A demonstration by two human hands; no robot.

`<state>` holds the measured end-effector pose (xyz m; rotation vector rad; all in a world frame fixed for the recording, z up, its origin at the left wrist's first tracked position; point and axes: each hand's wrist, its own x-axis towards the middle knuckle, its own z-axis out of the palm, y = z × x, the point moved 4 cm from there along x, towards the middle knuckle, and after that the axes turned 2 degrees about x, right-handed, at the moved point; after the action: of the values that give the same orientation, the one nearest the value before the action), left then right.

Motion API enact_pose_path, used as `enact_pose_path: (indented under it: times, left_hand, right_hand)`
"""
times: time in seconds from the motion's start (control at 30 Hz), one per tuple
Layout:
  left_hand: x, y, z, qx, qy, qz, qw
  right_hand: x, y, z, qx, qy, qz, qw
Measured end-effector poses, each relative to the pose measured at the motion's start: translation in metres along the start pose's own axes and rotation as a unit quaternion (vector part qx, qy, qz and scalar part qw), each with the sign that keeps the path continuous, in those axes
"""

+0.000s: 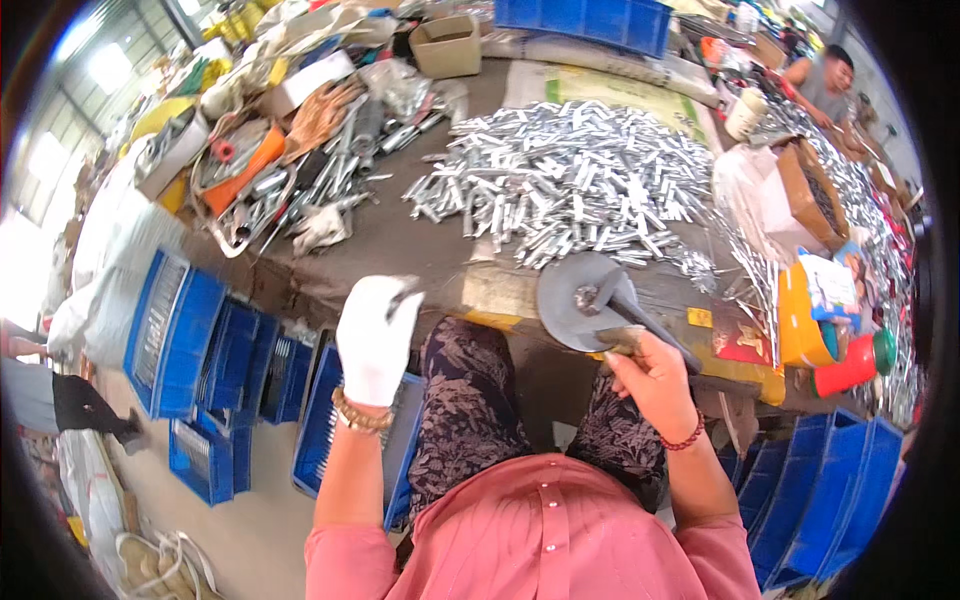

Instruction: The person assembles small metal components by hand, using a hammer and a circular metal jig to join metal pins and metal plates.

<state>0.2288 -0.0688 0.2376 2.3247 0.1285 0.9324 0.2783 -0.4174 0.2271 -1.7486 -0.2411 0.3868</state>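
Note:
My left hand [376,338], in a white glove with darkened fingertips, is raised over the front edge of the workbench. Its fingers are bent together and slightly blurred; anything between them is too small to name. Bare apart from dark coverings at the fingertips, my right hand [652,378] is closed in a pinch at the near rim of a round grey dish [560,312]. What it pinches, if anything, I cannot make out. Small metal bits [587,298] lie in the dish. Beyond it spreads a large heap of short silvery metal tubes [580,180].
Mixed metal parts [330,175] and an orange container [245,170] crowd the bench's left. At right stand a cardboard box [808,195], a yellow container [800,315] and a red jar [845,368]. Blue crates [215,340] flank my legs. A person [828,90] sits far right.

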Motion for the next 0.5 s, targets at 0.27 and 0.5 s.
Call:
enact_pose_path:
  times: [0.27, 0.5]
  left_hand:
    - [0.046, 0.045, 0.105, -0.049, -0.155, 0.101, 0.982]
    - [0.051, 0.053, 0.109, 0.020, -0.184, 0.019, 0.983]
  right_hand:
    - [-0.022, -0.001, -0.019, -0.082, 0.054, -0.078, 0.992]
    - [-0.028, 0.003, -0.032, -0.095, 0.057, -0.086, 0.990]
